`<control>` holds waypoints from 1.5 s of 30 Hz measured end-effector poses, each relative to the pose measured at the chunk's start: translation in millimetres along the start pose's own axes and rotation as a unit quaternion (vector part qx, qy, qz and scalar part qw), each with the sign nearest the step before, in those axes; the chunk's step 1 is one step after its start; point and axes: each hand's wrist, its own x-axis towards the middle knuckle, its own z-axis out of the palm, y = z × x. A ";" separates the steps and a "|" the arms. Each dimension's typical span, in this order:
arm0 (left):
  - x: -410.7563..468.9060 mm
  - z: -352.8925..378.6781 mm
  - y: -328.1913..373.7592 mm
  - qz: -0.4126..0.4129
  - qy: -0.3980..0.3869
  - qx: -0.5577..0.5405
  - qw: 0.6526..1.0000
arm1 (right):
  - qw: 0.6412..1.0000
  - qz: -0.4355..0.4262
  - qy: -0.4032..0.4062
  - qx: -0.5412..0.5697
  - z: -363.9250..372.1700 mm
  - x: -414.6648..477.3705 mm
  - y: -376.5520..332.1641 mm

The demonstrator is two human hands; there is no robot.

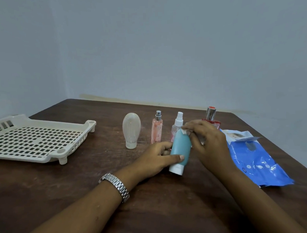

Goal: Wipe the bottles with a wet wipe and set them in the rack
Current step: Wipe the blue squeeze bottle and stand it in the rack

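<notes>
My left hand (155, 159) grips a teal squeeze bottle (179, 148) with a white cap, held tilted, cap towards me, just above the table. My right hand (207, 142) pinches a white wet wipe (184, 132) against the bottle's upper end. Behind them stand a clear egg-shaped bottle (131, 130), a slim pink spray bottle (157, 127), a small clear spray bottle (177, 125) and a red perfume bottle (210, 116) with a silver cap, partly hidden by my right hand. The cream slotted rack (34, 140) lies at the left with nothing in it.
A blue wet-wipe pack (254, 157) lies open at the right, close to the table's right edge. The dark wooden table (153, 205) meets a pale wall at the back. A metal watch (115, 185) is on my left wrist.
</notes>
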 end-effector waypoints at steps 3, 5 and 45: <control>-0.8 -4.0 1.4 0.004 0.014 0.001 1.000 | 1.000 -0.005 -0.021 0.011 -0.1 15.3 -0.5; -0.6 -6.0 2.1 0.005 0.022 0.007 1.000 | 0.999 -0.012 -0.052 0.007 0.7 22.9 -2.6; -1.9 -7.6 1.7 -0.001 0.001 -0.047 0.999 | 0.987 -0.101 -0.116 -0.038 6.5 -1.5 -19.6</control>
